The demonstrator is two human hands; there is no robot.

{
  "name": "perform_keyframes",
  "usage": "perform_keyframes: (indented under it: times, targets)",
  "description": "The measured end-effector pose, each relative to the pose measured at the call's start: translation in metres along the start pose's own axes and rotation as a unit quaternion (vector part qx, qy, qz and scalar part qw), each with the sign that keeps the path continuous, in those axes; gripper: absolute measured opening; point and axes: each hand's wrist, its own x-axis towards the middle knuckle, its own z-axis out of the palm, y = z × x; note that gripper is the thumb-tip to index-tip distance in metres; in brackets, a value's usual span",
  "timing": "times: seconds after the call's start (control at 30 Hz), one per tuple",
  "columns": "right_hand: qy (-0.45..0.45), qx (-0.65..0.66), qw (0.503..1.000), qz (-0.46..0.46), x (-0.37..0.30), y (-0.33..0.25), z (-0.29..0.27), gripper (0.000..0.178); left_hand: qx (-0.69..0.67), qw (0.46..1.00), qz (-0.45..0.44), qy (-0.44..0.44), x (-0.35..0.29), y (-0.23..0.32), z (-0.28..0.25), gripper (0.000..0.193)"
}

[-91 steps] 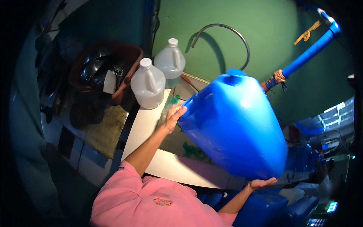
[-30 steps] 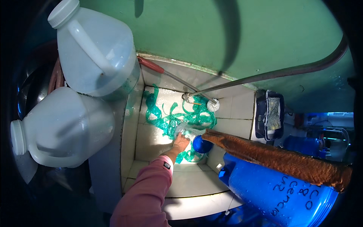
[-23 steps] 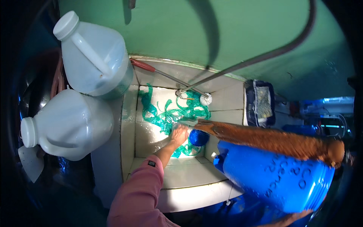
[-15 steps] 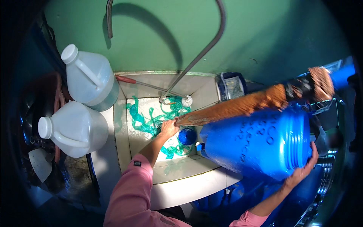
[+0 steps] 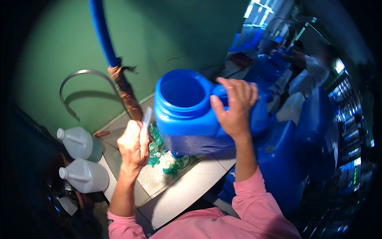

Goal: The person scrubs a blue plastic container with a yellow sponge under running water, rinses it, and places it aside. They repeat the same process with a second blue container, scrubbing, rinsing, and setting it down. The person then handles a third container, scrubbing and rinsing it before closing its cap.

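A blue wide-mouthed plastic drum (image 5: pixel 191 137) stands over the sink's right front edge, its uncapped mouth tilted toward me. My right hand (image 5: pixel 235 105) grips the moulded handle beside the mouth, its fingers over the top. Left of the drum, my left hand (image 5: pixel 133 144) is closed round the lower end of a blue hose (image 5: pixel 102 34) wrapped in brown tape. A clear, blurred streak (image 5: pixel 147 117) rises by that hand's thumb; whether it is water or plastic I cannot tell. Green plastic strips (image 5: pixel 155 157) lie wet in the tiled sink (image 5: pixel 153 183) below.
Two translucent white jugs, one farther back (image 5: pixel 77 141) and one nearer (image 5: pixel 85 176), stand left of the sink. A curved metal pipe (image 5: pixel 81 72) arches by the green wall. More blue drums (image 5: pixel 284 159) crowd the right. A person (image 5: pixel 314 69) stands at the far right.
The drum has turned from lying on its side to mouth up. My right hand has shifted from its rim to its handle. The hose now rises steeply from my left hand, and the view has swung right.
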Motion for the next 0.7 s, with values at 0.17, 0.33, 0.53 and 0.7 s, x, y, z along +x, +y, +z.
perform_keyframes:
  times: [0.17,0.33,0.53,0.7]
  targets:
    - [0.019,0.062,0.998,0.005,-0.002,0.001,-0.004,0.049,0.192,0.915,0.339,-0.102,0.072,0.097,0.006,0.018]
    - [0.03,0.069,0.997,0.0,-0.003,0.004,-0.005,0.049,0.239,0.901,0.309,-0.19,0.098,0.121,0.025,0.026]
    - [0.017,0.068,0.998,0.007,-0.001,0.005,-0.006,0.049,0.218,0.911,0.297,-0.186,0.1,0.114,0.029,0.025]
    - [0.02,0.04,0.999,0.002,0.0,0.003,-0.008,0.046,0.202,0.911,0.323,-0.158,0.099,0.109,0.03,0.028]
